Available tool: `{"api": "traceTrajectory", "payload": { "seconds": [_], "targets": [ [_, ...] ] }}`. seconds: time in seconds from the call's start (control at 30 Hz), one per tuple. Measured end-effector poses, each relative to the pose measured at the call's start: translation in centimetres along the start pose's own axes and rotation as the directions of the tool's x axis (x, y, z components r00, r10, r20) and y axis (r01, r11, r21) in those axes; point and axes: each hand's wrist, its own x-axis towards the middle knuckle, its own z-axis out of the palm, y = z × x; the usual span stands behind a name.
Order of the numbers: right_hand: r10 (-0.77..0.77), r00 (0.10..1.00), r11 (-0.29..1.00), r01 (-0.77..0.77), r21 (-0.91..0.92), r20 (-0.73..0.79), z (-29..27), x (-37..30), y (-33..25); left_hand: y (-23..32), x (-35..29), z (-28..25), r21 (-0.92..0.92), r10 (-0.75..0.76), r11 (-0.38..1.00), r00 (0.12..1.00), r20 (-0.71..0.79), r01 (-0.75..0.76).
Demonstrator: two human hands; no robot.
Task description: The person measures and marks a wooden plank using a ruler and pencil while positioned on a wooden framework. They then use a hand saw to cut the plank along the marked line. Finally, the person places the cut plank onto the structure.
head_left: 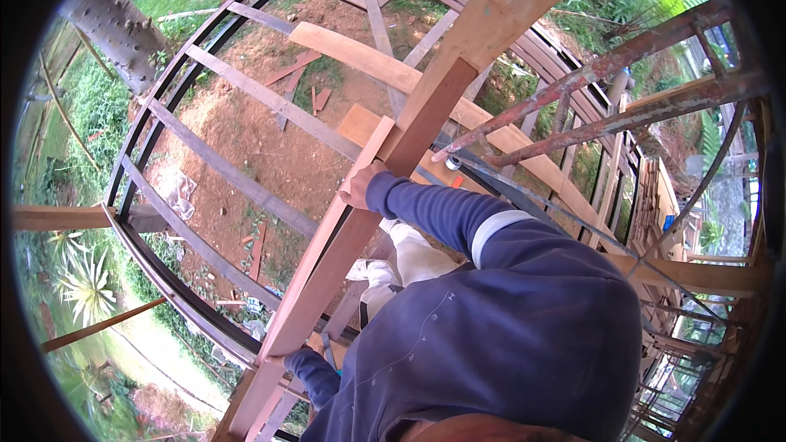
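A long reddish-brown wooden board point(304, 278) lies along a thick wooden beam point(498, 16), with a dark gap between the two partway along. My right hand point(360, 184) is closed around the board near its upper end, knuckles up. Lower down, my left hand point(282, 359) grips the same board at its edge; most of its fingers are hidden by the wood. Both arms are in dark blue sleeves, the right one with a white band. My legs in white trousers point(413, 254) show below the beam.
Narrow crosspieces point(233, 168) span a curved dark frame point(135, 135) above bare reddish soil. A pale curved plank point(356, 53) crosses behind the beam. Rusty scaffold tubes point(589, 82) stand at the right. A tree trunk point(110, 20) rises at the far left, and stacked boards point(651, 205) lie rightward.
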Motion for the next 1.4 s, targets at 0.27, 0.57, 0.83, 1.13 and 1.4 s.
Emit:
{"api": "traceTrajectory", "payload": {
  "seconds": [0.27, 0.57, 0.83, 1.13, 1.4],
  "targets": [
    [-0.002, 1.0, 1.0, 0.002, 0.023, 0.003, 0.8, 0.6, 1.2, -0.9, -0.3, 0.1, -0.013, -0.03, 0.999, 0.999, -0.009, 0.03],
    [-0.021, 0.994, 0.996, 0.013, -0.084, -0.103, -0.2, 2.0, 0.5, -5.1, 4.2, -1.0, -0.334, -0.048, 0.93, 0.955, 0.293, 0.149],
    [0.002, 0.998, 0.981, -0.013, -0.195, -0.056, 3.8, 1.3, 0.8, -2.4, -0.7, -0.2, 0.231, -0.051, 0.96, 0.912, -0.406, 0.156],
    [-0.072, 0.997, 0.972, 0.075, -0.224, 0.023, 3.2, 5.1, 1.4, -1.2, -3.3, 0.2, 0.265, -0.07, 0.939, 0.878, -0.473, 0.217],
    [-0.079, 0.997, 0.983, 0.077, -0.169, -0.006, 2.5, 2.5, -1.2, -3.8, 0.3, -1.7, 0.019, -0.031, 0.999, 0.924, -0.38, 0.041]
  ]
}}
